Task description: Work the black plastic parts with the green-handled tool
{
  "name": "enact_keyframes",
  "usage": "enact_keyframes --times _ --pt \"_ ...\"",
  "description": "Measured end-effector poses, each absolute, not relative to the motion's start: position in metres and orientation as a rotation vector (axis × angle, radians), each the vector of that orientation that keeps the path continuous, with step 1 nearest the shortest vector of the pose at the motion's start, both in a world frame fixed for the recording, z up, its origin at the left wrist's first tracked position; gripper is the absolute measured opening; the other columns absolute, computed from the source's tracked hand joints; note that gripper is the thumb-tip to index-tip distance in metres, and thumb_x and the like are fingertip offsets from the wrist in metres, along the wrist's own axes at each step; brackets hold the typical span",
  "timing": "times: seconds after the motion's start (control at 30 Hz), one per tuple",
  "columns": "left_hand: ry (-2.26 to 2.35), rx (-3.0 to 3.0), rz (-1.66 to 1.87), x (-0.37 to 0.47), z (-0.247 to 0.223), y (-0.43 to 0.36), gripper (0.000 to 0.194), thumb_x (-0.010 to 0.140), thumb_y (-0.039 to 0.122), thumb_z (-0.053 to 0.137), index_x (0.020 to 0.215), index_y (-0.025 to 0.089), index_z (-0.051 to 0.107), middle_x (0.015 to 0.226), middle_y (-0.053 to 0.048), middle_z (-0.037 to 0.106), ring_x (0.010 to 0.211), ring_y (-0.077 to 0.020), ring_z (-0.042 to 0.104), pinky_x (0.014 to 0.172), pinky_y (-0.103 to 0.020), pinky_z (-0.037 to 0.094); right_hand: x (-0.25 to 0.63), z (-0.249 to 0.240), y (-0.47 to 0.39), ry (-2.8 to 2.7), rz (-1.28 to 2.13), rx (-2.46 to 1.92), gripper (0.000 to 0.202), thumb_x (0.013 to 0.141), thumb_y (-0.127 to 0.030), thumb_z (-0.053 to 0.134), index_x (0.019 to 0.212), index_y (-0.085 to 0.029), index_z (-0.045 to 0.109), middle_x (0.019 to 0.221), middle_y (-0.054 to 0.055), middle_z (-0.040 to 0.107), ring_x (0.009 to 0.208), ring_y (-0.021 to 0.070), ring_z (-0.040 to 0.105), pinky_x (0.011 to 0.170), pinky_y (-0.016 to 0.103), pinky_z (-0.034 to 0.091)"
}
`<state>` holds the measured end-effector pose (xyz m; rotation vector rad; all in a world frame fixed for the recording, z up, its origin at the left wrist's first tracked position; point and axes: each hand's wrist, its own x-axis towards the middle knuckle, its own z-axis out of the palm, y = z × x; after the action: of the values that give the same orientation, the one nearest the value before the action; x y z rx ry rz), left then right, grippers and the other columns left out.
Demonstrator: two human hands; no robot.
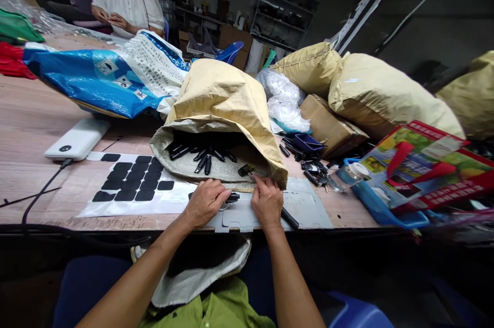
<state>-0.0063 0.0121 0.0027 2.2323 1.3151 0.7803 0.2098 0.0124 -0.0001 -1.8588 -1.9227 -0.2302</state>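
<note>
A large tan paper sack (224,91) lies on the table with its mouth toward me, and several black parts (207,163) show inside. At the sack's lower lip, my left hand (208,199) is closed round a small black part (232,197) that sticks out beside the fingertips. My right hand (267,198) is pinched on a thin metal piece with a dark end (245,169) that reaches into the sack mouth. A black rod (289,218) lies just right of my right hand, on a grey board (309,210).
To the left are a sheet of black stickers (133,179), a white power bank (77,140) with a cable and a blue bag (96,76). Loose black parts (309,163), a blue tray (409,219) and a colourful bag (417,168) stand right. Across the table sits a person (129,4).
</note>
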Motion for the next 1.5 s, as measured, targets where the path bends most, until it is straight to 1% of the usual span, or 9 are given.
enact_keyframes --times 0.77,0.9,0.97,1.03,1.13,1.23,1.4,1.43,1.5 --pt "1.322 2.255 0.827 -0.007 0.004 0.011 0.046 0.104 0.042 0.04 0.069 0.019 0.058 0.078 -0.003 0.06 0.08 -0.0185 0.052 0.075 -0.033 0.034 0.209 0.001 0.013 -1.921 -0.235 -1.871 0.04 0.091 -0.018 0.054 0.127 -0.03 0.068 0.108 0.005 0.068 0.1 0.0224 0.055 0.085 0.031 0.037" --pt "1.1 2.186 0.917 -0.005 0.017 -0.013 0.033 0.105 0.039 0.039 0.093 0.02 0.064 0.092 -0.004 0.066 0.087 -0.0181 0.058 0.081 -0.031 0.04 0.209 0.001 0.013 -1.915 -0.223 -1.858 0.039 0.092 -0.018 0.054 0.125 -0.03 0.07 0.107 0.005 0.068 0.099 0.0218 0.055 0.085 0.03 0.037" --pt "0.924 2.168 0.847 -0.004 0.023 -0.037 0.027 0.104 0.038 0.042 0.107 0.022 0.063 0.098 -0.003 0.068 0.088 -0.0169 0.061 0.081 -0.029 0.042 0.208 0.002 0.014 -1.906 -0.22 -1.866 0.038 0.092 -0.019 0.054 0.125 -0.03 0.07 0.106 0.005 0.068 0.099 0.0215 0.055 0.084 0.03 0.037" --pt "0.802 2.178 0.692 -0.005 0.021 -0.063 0.025 0.103 0.04 0.045 0.11 0.024 0.062 0.096 -0.002 0.069 0.085 -0.016 0.062 0.078 -0.027 0.042 0.208 0.003 0.014 -1.896 -0.219 -1.882 0.038 0.092 -0.02 0.055 0.125 -0.031 0.07 0.106 0.005 0.068 0.099 0.0217 0.055 0.084 0.03 0.037" --pt "0.834 2.134 0.498 -0.009 0.003 -0.096 0.026 0.102 0.042 0.045 0.11 0.026 0.064 0.095 -0.001 0.07 0.084 -0.0164 0.064 0.074 -0.026 0.041 0.207 0.003 0.014 -1.895 -0.216 -1.894 0.038 0.092 -0.02 0.055 0.125 -0.031 0.07 0.105 0.005 0.068 0.099 0.022 0.055 0.083 0.03 0.037" --pt "1.071 1.94 0.462 -0.015 -0.032 -0.109 0.033 0.102 0.045 0.04 0.109 0.027 0.067 0.098 -0.002 0.072 0.088 -0.0181 0.066 0.077 -0.026 0.042 0.207 0.002 0.014 -1.906 -0.208 -1.891 0.038 0.091 -0.02 0.056 0.125 -0.03 0.069 0.105 0.005 0.068 0.099 0.0225 0.055 0.082 0.031 0.036" --pt "1.512 1.441 0.247 -0.024 -0.084 -0.1 0.057 0.099 0.055 0.034 0.075 0.016 0.069 0.069 -0.008 0.07 0.07 -0.0228 0.067 0.066 -0.029 0.044 0.207 0.002 0.014 -1.894 -0.2 -1.876 0.038 0.091 -0.019 0.055 0.125 -0.028 0.07 0.104 0.006 0.068 0.1 0.0235 0.055 0.084 0.032 0.036" --pt "1.571 1.388 0.169 -0.025 -0.09 -0.098 0.058 0.098 0.054 0.035 0.072 0.016 0.069 0.069 -0.009 0.07 0.071 -0.0244 0.068 0.065 -0.03 0.044 0.207 0.002 0.014 -1.892 -0.199 -1.873 0.038 0.091 -0.019 0.055 0.124 -0.028 0.07 0.104 0.006 0.068 0.1 0.0233 0.055 0.085 0.032 0.037" --pt "1.63 1.397 0.07 -0.027 -0.098 -0.096 0.049 0.097 0.049 0.04 0.083 0.016 0.074 0.083 -0.012 0.076 0.085 -0.0278 0.071 0.071 -0.031 0.046 0.207 0.003 0.014 -1.892 -0.2 -1.871 0.038 0.092 -0.018 0.054 0.124 -0.028 0.07 0.105 0.006 0.068 0.099 0.0228 0.055 0.086 0.031 0.037"
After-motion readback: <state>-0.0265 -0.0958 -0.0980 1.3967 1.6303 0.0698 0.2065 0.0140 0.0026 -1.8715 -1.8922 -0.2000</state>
